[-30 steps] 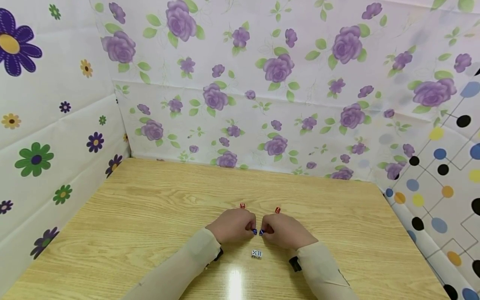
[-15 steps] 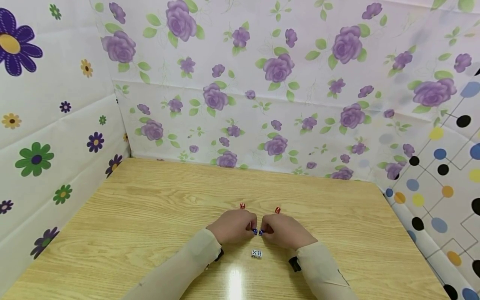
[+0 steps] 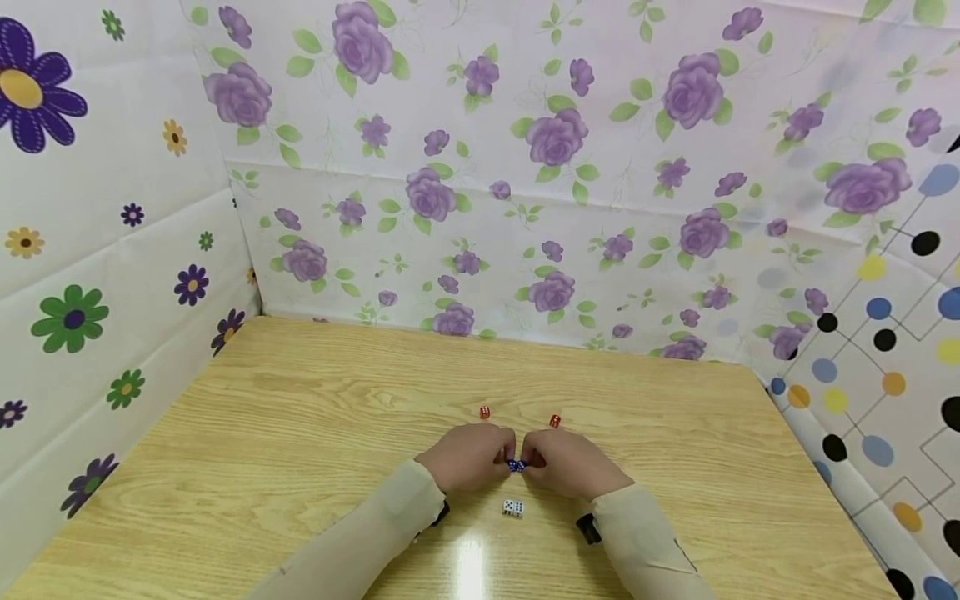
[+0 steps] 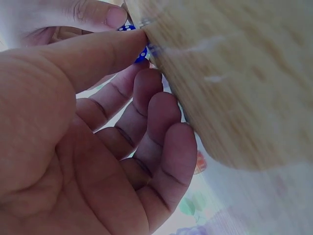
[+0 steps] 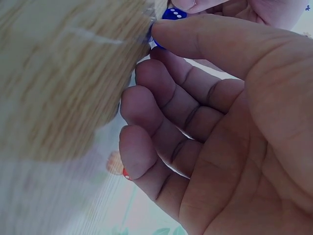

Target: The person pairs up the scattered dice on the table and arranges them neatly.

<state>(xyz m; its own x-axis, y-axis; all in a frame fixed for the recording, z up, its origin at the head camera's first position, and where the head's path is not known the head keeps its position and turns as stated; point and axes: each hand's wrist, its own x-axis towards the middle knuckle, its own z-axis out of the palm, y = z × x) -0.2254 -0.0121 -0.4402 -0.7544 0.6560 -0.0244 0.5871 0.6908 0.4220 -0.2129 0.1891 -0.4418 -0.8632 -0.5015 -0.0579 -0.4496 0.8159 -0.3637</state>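
Observation:
Near the middle of the table, my left hand (image 3: 468, 457) pinches a blue die (image 3: 512, 465) with white dots between thumb and index finger. Facing it, my right hand (image 3: 573, 463) pinches a second blue die (image 3: 522, 467) the same way. The two blue dice stand side by side, right up against each other in the head view. In the left wrist view, my thumb covers much of the left blue die (image 4: 142, 55). The right wrist view shows only a sliver of the right blue die (image 5: 157, 43) below the thumb. The other fingertips rest low at the tabletop.
Two white dice (image 3: 513, 507) sit together on the wooden table (image 3: 337, 392), nearer the body than the hands. Beyond the knuckles lie a red die (image 3: 484, 412) on the left and another red die (image 3: 555, 421) on the right. Patterned cloth walls (image 3: 480, 208) enclose the table's back and sides.
My left hand has shifted slightly to the right with its blue die, and the gap between the two blue dice has closed. The right hand has barely moved.

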